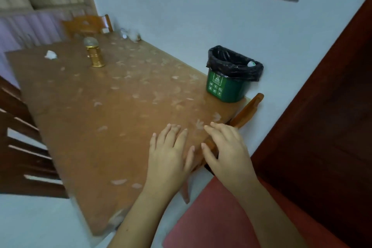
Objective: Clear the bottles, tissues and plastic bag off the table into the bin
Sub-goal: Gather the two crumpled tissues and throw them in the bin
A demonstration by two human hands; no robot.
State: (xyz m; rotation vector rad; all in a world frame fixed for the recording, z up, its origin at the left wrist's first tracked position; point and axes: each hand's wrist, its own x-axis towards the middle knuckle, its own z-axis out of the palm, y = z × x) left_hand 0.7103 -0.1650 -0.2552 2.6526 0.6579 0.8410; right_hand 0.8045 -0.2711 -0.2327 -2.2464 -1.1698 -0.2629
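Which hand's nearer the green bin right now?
Right. The right hand lies on the table edge in front of the bin; the left hand lies beside it, farther left.

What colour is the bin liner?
Black liner over the green bin, seen in the head view.

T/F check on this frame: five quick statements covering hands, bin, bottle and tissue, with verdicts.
1. Both hands hold nothing. True: the left hand and the right hand lie with fingers spread at the table's near edge.
2. The bin stands on the floor. False: the bin stands on the table, at the corner by the wall.
3. The gold bottle lies on its side. False: the gold bottle stands upright at the far end.
4. A crumpled tissue lies on the table apart from the gold bottle. True: the tissue is to its left in the view.
5. The bin has a black liner. True: the liner folds over its rim.
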